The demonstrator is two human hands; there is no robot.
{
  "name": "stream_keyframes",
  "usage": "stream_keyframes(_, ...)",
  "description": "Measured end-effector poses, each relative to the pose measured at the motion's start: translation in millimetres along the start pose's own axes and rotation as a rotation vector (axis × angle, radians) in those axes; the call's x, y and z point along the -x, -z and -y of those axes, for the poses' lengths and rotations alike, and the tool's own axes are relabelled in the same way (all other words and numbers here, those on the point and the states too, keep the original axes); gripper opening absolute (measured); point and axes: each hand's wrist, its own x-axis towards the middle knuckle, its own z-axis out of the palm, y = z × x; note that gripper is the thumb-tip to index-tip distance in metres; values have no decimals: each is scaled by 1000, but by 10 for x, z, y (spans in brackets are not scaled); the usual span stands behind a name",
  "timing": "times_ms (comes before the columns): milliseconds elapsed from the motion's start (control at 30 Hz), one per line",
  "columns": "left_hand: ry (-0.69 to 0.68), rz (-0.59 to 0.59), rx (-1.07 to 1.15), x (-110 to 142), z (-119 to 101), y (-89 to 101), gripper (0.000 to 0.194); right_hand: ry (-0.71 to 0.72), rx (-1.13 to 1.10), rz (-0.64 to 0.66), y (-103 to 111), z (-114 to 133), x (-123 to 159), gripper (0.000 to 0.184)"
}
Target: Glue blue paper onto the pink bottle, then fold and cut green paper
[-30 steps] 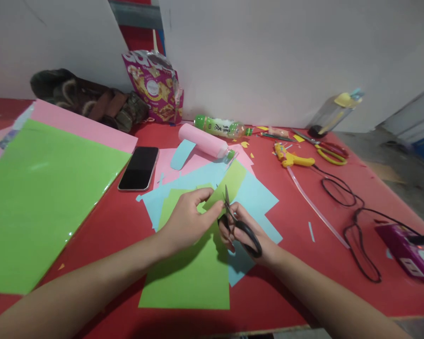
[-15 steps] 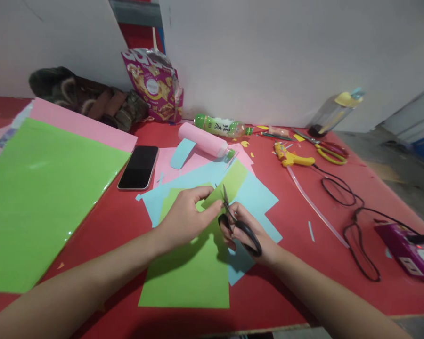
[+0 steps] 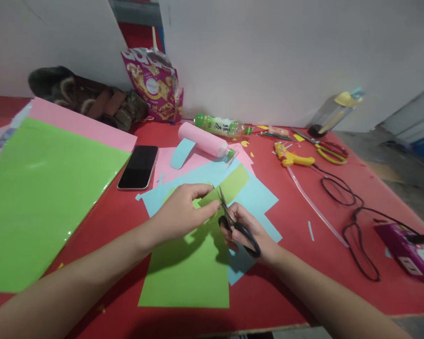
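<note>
My right hand grips black-handled scissors, blades pointing up and away. Just left of the blades, my left hand pinches a strip of green paper lifted off the red table. The strip belongs to a green sheet that lies in front of me over several light blue sheets. A pink sheet lies further back under them.
Large green and pink sheets lie at left, a phone beside them. A pink roll, green bottle and snack bag sit behind. Right: glue gun, cable, yellow scissors, purple box.
The scissors and my left hand have shifted slightly left and up along the green paper. The cut strip now tilts more to the right.
</note>
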Motion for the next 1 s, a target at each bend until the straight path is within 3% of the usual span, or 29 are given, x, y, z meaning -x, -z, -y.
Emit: stream_keyframes(1000, 194, 215, -61, -78, 46, 215, 22, -103, 13, -40, 33, -20, -28, 41)
